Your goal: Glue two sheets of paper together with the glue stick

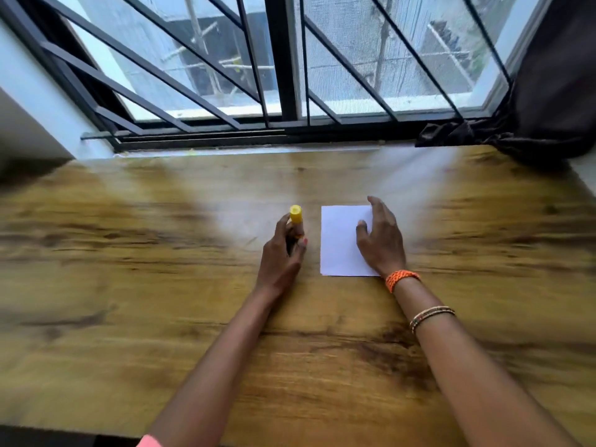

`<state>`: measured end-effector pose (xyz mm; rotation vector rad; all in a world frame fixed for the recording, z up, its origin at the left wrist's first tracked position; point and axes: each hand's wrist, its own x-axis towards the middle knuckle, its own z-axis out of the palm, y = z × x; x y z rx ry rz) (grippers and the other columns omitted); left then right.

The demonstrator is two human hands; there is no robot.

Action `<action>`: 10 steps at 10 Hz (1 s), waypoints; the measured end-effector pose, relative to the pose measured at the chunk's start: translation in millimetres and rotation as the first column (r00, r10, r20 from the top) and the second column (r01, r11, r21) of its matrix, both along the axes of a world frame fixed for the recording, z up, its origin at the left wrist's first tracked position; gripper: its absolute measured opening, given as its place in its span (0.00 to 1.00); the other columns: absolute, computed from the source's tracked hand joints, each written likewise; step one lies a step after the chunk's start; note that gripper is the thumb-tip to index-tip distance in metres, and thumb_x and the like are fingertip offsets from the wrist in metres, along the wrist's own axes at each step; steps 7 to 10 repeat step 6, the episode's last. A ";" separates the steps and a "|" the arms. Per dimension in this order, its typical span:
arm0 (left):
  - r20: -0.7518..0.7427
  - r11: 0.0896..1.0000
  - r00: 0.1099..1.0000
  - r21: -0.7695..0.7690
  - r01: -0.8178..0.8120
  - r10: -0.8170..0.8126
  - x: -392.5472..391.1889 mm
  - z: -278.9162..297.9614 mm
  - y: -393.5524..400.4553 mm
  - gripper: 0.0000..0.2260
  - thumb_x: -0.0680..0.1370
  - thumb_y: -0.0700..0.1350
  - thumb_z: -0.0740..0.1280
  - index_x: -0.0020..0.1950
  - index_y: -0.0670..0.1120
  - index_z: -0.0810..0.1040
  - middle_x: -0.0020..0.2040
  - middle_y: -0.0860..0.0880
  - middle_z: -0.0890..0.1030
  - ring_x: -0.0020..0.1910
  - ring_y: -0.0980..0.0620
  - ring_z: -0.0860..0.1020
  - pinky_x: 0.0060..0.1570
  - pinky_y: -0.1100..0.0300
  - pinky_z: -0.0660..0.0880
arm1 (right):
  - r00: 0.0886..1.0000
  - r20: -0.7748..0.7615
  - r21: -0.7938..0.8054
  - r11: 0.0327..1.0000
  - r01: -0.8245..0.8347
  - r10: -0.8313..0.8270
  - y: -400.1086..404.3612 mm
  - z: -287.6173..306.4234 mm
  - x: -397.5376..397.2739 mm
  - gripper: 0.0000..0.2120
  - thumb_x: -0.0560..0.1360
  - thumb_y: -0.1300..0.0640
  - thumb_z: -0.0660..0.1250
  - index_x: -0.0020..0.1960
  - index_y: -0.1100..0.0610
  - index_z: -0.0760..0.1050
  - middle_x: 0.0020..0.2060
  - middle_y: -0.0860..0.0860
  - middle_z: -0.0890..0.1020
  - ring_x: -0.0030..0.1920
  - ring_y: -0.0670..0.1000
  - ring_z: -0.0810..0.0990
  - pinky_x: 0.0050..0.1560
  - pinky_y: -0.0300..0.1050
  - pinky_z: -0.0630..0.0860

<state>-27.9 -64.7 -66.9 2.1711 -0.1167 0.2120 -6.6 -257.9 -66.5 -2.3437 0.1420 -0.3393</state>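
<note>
The glue stick [296, 221], yellow cap on, is gripped upright in the curled left hand [283, 253] on the wooden table [161, 285]. Just beside it, white paper [342, 243] is pressed flat by the spread right hand [382, 243], an orange band [402, 279] worn at its wrist.

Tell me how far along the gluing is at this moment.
Early or nearly finished; the frame cannot settle which. The left hand grips the glue stick, yellow cap on. The right hand rests flat on the white paper on the table. Only one sheet outline shows, no glue visible. Uncapping, spreading and pressing may remain.
</note>
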 end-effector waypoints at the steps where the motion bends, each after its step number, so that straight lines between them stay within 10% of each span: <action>1: -0.002 0.999 0.999 -0.037 -0.034 0.034 3.0 2.1 -0.9 0.23 0.75 0.44 0.67 0.68 0.45 0.66 0.56 0.45 0.82 0.53 0.48 0.80 0.49 0.67 0.71 | 1.000 0.002 0.010 1.000 0.012 -0.012 1.3 1.6 -0.6 0.22 0.77 0.62 0.58 0.71 0.63 0.63 0.69 0.60 0.69 0.70 0.58 0.67 0.68 0.46 0.64; 4: 0.000 0.996 0.998 -0.064 -0.059 0.059 -0.8 5.0 0.1 0.23 0.72 0.36 0.64 0.67 0.43 0.68 0.59 0.45 0.81 0.56 0.52 0.79 0.51 0.77 0.69 | 0.974 -0.146 -0.455 0.862 -0.224 0.176 3.1 -7.2 -16.1 0.30 0.73 0.45 0.46 0.71 0.55 0.66 0.73 0.54 0.67 0.75 0.54 0.60 0.72 0.57 0.51; 6: -0.058 0.880 0.959 -0.387 -0.276 0.276 -3.9 18.1 1.9 0.24 0.72 0.44 0.54 0.68 0.42 0.69 0.67 0.44 0.74 0.66 0.48 0.73 0.65 0.60 0.68 | 0.991 -0.049 -0.475 0.869 -0.136 0.128 1.6 3.1 -9.4 0.29 0.75 0.45 0.44 0.70 0.55 0.68 0.71 0.53 0.70 0.74 0.53 0.62 0.68 0.56 0.45; 10: -0.058 0.880 0.959 -0.387 -0.276 0.276 -3.9 18.1 1.9 0.24 0.72 0.44 0.54 0.68 0.42 0.69 0.67 0.44 0.74 0.66 0.48 0.73 0.65 0.60 0.68 | 0.991 -0.049 -0.475 0.869 -0.136 0.128 1.6 3.1 -9.4 0.29 0.75 0.45 0.44 0.70 0.55 0.68 0.71 0.53 0.70 0.74 0.53 0.62 0.68 0.56 0.45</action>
